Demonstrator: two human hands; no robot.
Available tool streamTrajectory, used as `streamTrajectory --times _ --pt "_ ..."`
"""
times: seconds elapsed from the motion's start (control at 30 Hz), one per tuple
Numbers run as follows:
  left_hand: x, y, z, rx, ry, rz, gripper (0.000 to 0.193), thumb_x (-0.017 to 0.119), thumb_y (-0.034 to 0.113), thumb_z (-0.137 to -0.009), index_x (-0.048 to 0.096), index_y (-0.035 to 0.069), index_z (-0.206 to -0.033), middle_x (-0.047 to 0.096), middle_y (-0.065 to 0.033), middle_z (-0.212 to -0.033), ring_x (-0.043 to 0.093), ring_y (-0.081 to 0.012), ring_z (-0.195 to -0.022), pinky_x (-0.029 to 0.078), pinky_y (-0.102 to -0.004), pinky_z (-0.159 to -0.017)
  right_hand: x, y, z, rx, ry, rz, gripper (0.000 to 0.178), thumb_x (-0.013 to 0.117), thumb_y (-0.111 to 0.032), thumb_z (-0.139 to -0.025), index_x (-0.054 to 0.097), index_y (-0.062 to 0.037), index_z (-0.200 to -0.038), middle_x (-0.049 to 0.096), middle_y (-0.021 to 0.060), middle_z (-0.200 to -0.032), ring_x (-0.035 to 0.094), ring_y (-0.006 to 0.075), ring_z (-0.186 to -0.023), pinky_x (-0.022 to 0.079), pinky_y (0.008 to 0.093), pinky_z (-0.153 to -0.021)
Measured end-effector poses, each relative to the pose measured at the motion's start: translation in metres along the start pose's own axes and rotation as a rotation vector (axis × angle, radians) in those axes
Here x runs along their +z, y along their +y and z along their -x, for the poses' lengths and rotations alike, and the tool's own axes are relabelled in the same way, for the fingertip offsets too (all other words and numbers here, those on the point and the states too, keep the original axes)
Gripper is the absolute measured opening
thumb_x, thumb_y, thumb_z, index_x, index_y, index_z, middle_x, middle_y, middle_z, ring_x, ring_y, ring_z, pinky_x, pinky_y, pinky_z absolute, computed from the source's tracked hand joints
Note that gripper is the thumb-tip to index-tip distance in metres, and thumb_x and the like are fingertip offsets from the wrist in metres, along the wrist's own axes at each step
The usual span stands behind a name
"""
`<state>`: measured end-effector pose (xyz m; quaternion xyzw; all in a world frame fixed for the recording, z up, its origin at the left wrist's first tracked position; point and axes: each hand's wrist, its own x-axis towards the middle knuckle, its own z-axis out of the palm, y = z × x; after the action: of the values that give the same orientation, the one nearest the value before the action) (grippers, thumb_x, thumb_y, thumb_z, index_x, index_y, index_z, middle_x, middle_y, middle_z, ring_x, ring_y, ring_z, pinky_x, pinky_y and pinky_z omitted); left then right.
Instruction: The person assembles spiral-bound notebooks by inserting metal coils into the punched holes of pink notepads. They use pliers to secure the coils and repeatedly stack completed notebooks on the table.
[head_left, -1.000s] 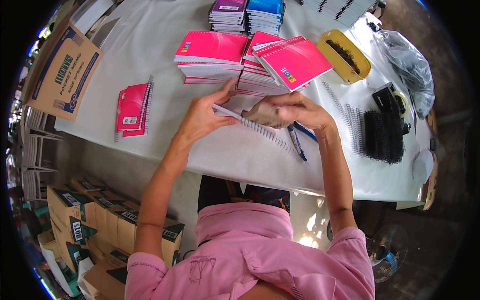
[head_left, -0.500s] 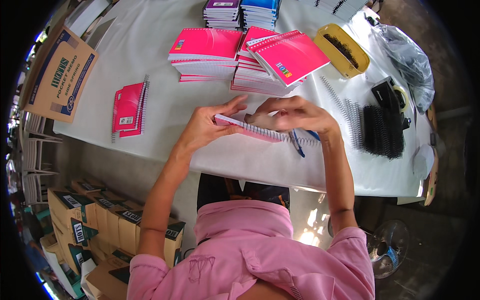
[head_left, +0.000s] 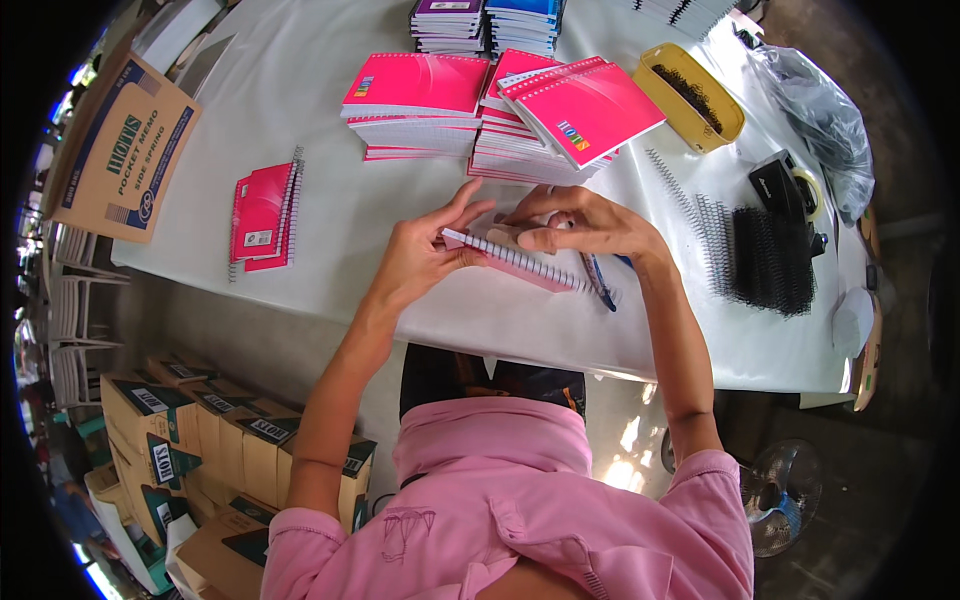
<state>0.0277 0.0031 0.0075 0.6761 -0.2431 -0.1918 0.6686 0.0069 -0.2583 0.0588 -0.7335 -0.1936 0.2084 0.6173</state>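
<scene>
A small pink notebook (head_left: 515, 265) is held slantwise above the near part of the table, its punched edge turned up. A dark spiral wire (head_left: 545, 268) is threaded along that edge, and its loose end sticks out past the right-hand corner. My left hand (head_left: 415, 255) is closed round the notebook's left end, with the thumb on the near side. My right hand (head_left: 590, 225) curls over the far side with bent fingers, thumb close to the wire. Its fingertips are partly hidden. Below the wire's loose end lies a blue pen (head_left: 600, 283).
Stacks of pink notebooks (head_left: 415, 85) stand ahead. Two coil-bound pink notebooks (head_left: 262, 215) lie left, near a cardboard box (head_left: 125, 150). At right are a heap of black spiral wires (head_left: 772, 262), a tape dispenser (head_left: 780, 185) and a yellow tray (head_left: 690, 125) of small dark pieces.
The spiral wire has advanced leftward along the notebook's edge, so less of it protrudes at the right. My right hand's fingers have shifted slightly; the left hand keeps its hold.
</scene>
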Motion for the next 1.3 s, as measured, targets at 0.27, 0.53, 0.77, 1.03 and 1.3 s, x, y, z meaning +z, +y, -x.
streamTrajectory --times 0.27,0.53,0.77,1.03,1.3 --pt "-0.002 -0.005 0.002 0.023 0.01 0.004 0.09 0.079 -0.005 -0.077 0.035 0.017 -0.154 0.064 -0.015 -0.13 0.057 -0.014 -0.121 0.057 -0.029 -0.091 0.006 -0.008 -0.01 0.02 -0.012 0.085 0.058 0.073 -0.05 -0.084 0.072 -0.0019 -0.116 0.069 0.0159 -0.112 0.062 0.0268 -0.109 0.048 0.0363 -0.094" --pt "-0.009 0.001 0.006 -0.011 -0.072 0.028 0.086 0.078 0.011 -0.083 0.031 0.01 -0.155 0.058 -0.0162 -0.138 0.055 -0.0204 -0.127 0.05 -0.0327 -0.101 0.006 -0.02 0.006 0.095 0.056 0.103 0.055 0.07 -0.045 -0.088 0.069 0.0008 -0.119 0.068 0.0148 -0.111 0.064 0.0266 -0.103 0.051 0.0348 -0.09" --pt "-0.018 -0.003 -0.004 0.156 -0.277 -0.068 0.064 0.075 0.03 -0.086 0.053 0.003 -0.14 0.059 -0.0067 -0.14 0.051 -0.0238 -0.134 0.045 -0.0357 -0.108 -0.027 -0.009 0.104 0.31 0.63 1.159 0.039 0.078 -0.034 -0.082 0.074 -0.0073 -0.11 0.065 0.0161 -0.118 0.06 0.0281 -0.109 0.047 0.0386 -0.092" --pt "-0.007 0.003 0.008 0.136 -0.12 -0.121 0.052 0.071 0.037 -0.09 0.065 0.001 -0.128 0.069 -0.0075 -0.125 0.062 -0.0158 -0.119 0.051 -0.0297 -0.094 0.06 0.032 0.084 0.133 0.759 1.146 0.046 0.076 -0.019 -0.084 0.062 -0.0114 -0.127 0.056 0.0144 -0.121 0.053 0.0338 -0.117 0.039 0.0476 -0.101" --pt "0.01 0.017 0.026 0.45 0.45 -0.86 0.046 0.077 0.033 -0.084 0.068 0.018 -0.127 0.074 -0.0105 -0.105 0.07 -0.032 -0.103 0.059 -0.0368 -0.074 0.106 0.025 0.072 0.06 0.878 0.923 0.047 0.07 -0.016 -0.086 0.06 -0.0147 -0.132 0.055 0.0169 -0.113 0.056 0.0326 -0.105 0.045 0.045 -0.09"
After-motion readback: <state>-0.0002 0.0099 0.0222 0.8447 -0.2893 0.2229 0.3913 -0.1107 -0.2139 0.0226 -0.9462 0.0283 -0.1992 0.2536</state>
